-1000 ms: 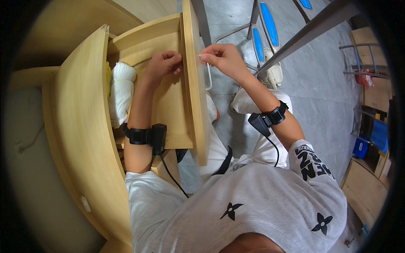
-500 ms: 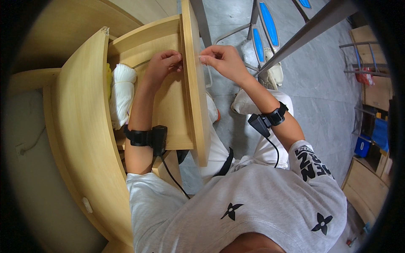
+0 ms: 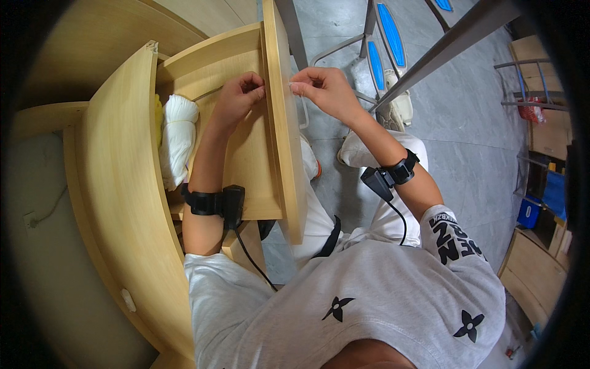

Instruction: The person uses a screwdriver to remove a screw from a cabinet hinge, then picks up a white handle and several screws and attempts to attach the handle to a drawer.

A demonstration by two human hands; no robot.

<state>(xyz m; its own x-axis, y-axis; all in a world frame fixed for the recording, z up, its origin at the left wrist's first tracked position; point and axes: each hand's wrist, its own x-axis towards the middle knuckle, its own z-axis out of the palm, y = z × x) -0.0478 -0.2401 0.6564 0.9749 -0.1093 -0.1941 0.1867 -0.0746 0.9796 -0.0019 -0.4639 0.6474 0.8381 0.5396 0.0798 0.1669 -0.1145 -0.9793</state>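
Observation:
A light wooden drawer [image 3: 249, 178] is pulled out of its cabinet. Inside it, my left hand [image 3: 241, 95] is closed with bent fingers, its thumb and fingertips against the inner face of the drawer front [image 3: 284, 147]. On the other side of that panel, my right hand [image 3: 326, 89] makes a pinch at the outer face, nearly opposite my left. Whatever either hand pinches is too small or hidden to name. A rolled bundle of white cloth [image 3: 178, 132] lies at the back of the drawer, beside my left forearm, with something yellow [image 3: 158, 117] behind it.
The curved wooden desk edge [image 3: 123, 160] runs along the left. A grey metal bar [image 3: 448, 52] crosses above the floor at the upper right, near blue-padded supports [image 3: 392, 34]. My legs [image 3: 393, 203] are under the drawer front's right side. A black cable [image 3: 249, 255] hangs from my left wristband.
My left fingers have shifted slightly at the inner face of the drawer front, the thumb now nearer the panel. My right hand and the drawer stay almost unchanged.

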